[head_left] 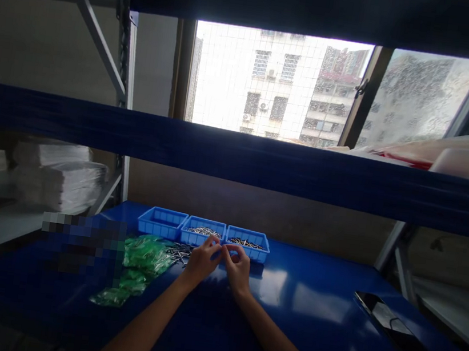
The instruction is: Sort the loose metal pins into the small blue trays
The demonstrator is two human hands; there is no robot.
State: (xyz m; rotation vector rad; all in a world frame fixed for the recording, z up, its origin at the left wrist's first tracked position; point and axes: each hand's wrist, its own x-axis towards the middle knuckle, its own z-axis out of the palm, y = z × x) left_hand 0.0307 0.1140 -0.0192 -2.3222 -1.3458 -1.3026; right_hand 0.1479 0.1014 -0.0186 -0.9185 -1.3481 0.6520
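Observation:
My left hand (204, 259) and my right hand (237, 263) meet at the fingertips, just in front of the blue bins. The fingers of both are pinched together; whatever they hold is too small to make out. Behind them, the middle bin (202, 241) carries thin silvery metal pieces (205, 231). Darker slim metal pieces (246, 243) lie in the right bin (257, 254). A loose pile of thin metal pieces (179, 252) rests on the tabletop, left of my left hand. Beside that pile are green plastic bags (143, 258).
A third blue bin (160, 229) stands at the left of the row. A phone (399, 332) lies on the blue tabletop (305, 328) at right. A blue shelf beam (236, 158) crosses above the hands. White wrapped stacks (65, 182) sit at far left.

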